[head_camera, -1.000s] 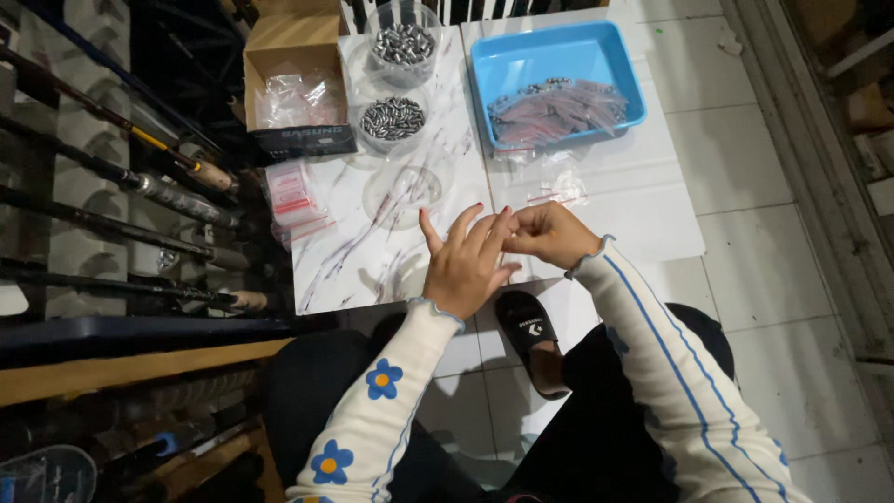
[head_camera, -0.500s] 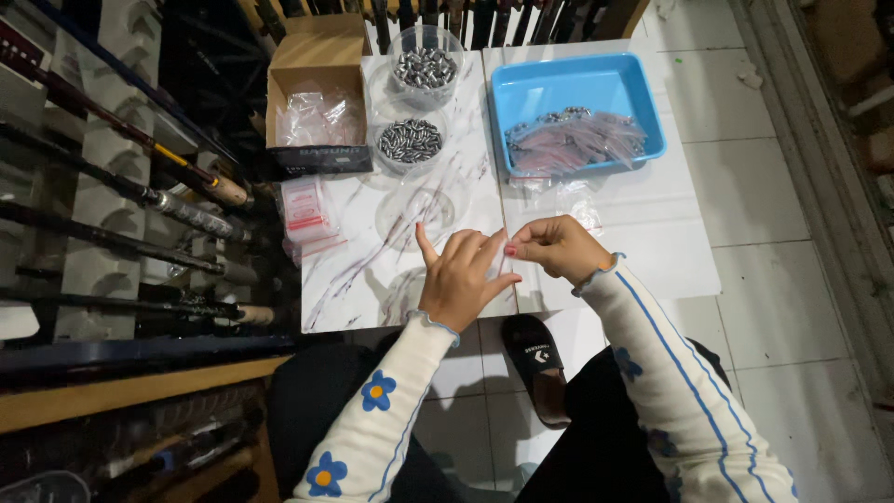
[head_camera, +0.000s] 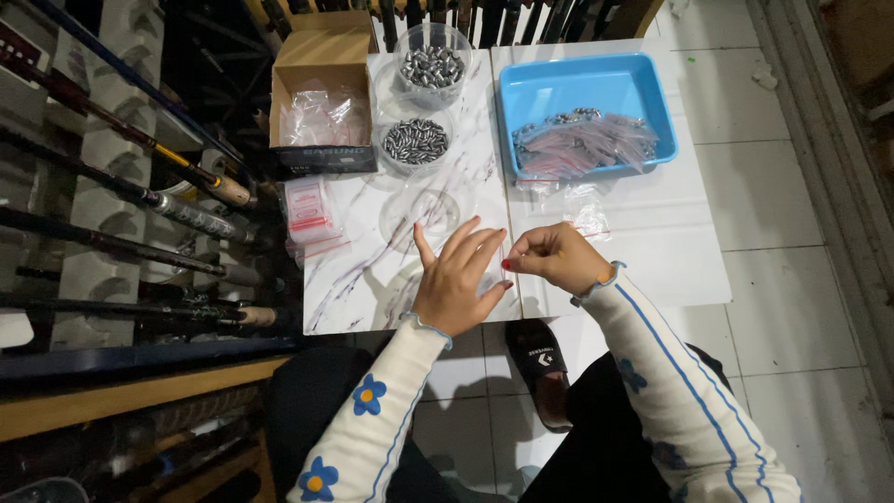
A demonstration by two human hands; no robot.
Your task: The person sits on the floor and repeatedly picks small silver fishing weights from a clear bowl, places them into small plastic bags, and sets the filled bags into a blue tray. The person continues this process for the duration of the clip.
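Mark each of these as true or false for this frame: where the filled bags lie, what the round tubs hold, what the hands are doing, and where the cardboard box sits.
1. The blue plastic tray holds small filled clear bags. True.
2. Both round clear tubs are empty. False: they hold grey metal pieces.
3. The left hand and right hand meet over the white marble-look tabletop. True.
4. The brown cardboard box sits right of the tray. False: it sits left.

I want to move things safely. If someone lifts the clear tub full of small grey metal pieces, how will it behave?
The clear tub is probably heavy for its size, being heaped with metal pieces. Its thin plastic wall may flex. It has no lid, so tilting would likely spill pieces that roll across the marble-patterned table.
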